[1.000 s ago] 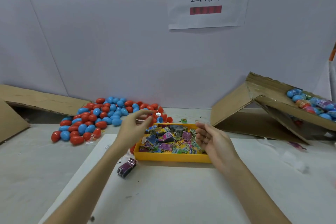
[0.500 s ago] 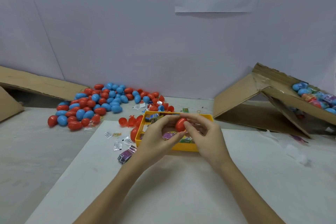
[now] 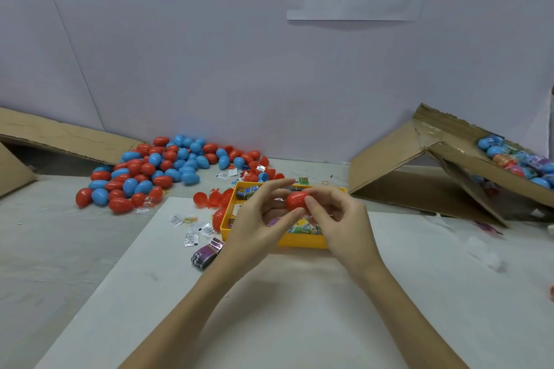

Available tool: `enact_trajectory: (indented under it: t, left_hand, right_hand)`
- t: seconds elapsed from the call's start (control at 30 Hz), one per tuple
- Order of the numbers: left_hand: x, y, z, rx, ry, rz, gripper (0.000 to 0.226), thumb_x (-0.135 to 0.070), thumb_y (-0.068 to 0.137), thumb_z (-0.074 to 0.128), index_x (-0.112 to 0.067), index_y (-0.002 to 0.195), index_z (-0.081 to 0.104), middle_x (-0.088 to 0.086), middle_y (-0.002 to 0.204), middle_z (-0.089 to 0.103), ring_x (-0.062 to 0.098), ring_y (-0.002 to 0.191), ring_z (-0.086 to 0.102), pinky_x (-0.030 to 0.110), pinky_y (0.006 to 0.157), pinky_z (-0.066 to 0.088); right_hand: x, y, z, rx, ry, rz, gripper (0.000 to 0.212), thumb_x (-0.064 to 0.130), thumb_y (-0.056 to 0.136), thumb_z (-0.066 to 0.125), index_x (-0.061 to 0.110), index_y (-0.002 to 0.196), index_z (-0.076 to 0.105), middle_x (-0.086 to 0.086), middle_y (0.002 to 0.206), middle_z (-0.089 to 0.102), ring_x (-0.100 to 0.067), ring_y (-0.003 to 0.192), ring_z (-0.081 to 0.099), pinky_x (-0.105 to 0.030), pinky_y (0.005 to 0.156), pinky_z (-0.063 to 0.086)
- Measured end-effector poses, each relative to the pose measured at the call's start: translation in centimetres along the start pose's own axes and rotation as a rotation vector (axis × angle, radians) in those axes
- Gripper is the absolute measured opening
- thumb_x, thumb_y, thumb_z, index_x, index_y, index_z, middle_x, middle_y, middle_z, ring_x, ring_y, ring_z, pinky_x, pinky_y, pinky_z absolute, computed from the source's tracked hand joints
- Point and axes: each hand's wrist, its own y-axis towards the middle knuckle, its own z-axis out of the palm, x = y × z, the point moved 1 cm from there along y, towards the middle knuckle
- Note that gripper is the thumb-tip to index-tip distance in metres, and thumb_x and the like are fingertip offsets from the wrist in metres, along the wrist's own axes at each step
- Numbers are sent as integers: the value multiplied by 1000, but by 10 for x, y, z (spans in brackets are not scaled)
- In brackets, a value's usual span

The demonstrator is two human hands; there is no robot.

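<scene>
Counter (image 3: 299, 308): white, bore a tray (image 3: 299, 242).
Egg (image 3: 296, 200): red; my left hand (image 3: 254, 228) and right hand (image 3: 344, 222) fingers pinched it.

A glossy red egg-shaped plastic capsule (image 3: 296, 200) is looking whole and lying on its side, long axis running left to right. It is being pinched between the left hand (image 3: 254, 228) and right hand (image 3: 347, 228), hovering above a yellow plastic tray (image 3: 299, 241).

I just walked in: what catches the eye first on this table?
The left hand and right hand pinch a red egg over a yellow tray of packets at centre. Behind them to the left sprawls a heap of red and blue eggs; at far right, wrapped eggs lie in a cardboard box.
</scene>
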Motion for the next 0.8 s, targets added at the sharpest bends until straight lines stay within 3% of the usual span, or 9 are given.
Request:
enact_trajectory:
  t: [0.13, 0.23, 0.43, 0.5, 0.57, 0.67, 0.8]
  left_hand:
    - [-1, 0, 0, 14, 20, 19, 36, -10, 93, 72, -16, 128, 66, -8, 115, 72, 15, 104, 72, 28, 88, 60]
    - [0, 0, -2, 17, 34, 18, 31, -10, 98, 66, -17, 128, 68, -7, 111, 74, 15, 105, 71, 27, 89, 59]
    - [4, 2, -3, -26, 88, -15, 37, -16, 94, 72, -17, 130, 68, -1, 123, 69, 10, 107, 70, 26, 89, 59]
    - [7, 4, -6, -110, 155, -25, 35, -19, 95, 70, -21, 130, 68, -5, 120, 69, 4, 106, 67, 22, 88, 57]
    - [11, 5, -10, -193, 190, -32, 34, -19, 96, 69, -25, 129, 66, -9, 114, 71, -1, 101, 66, 17, 86, 55]
    - [16, 7, -16, -255, 212, -67, 28, -20, 97, 69, -27, 124, 67, -10, 110, 71, 1, 99, 67, 22, 87, 58]
    - [18, 7, -15, -243, 237, -79, 23, -22, 96, 71, -28, 118, 69, -9, 109, 72, 1, 97, 68, 25, 86, 59]
  right_hand:
    - [-4, 2, 1, -22, 24, 37, 11, 25, 95, 71, 15, 100, 74, 2, 90, 77, -15, 86, 74, -33, 80, 62]
    - [-5, 3, 1, -6, 32, 24, 11, 23, 97, 69, 18, 107, 73, 2, 93, 76, -15, 90, 74, -29, 77, 61]
    - [-8, 4, 2, 70, -27, 28, 15, 27, 100, 64, 20, 109, 73, 6, 96, 76, -11, 89, 73, -27, 75, 60]
    - [-10, 4, 3, 135, -139, 19, 15, 29, 103, 58, 25, 112, 70, 9, 102, 73, -7, 95, 69, -25, 79, 58]
    - [-15, 4, 0, 216, -402, -68, 18, 31, 105, 55, 26, 104, 73, 8, 104, 68, -6, 100, 63, -26, 85, 53]
    - [-19, 3, 2, 340, -669, -64, 30, 41, 104, 53, 26, 102, 80, 5, 105, 67, -12, 105, 57, -36, 94, 47]
    - [-19, 4, 4, 290, -686, -49, 26, 36, 102, 59, 22, 109, 80, 4, 104, 68, -12, 102, 59, -34, 93, 49]
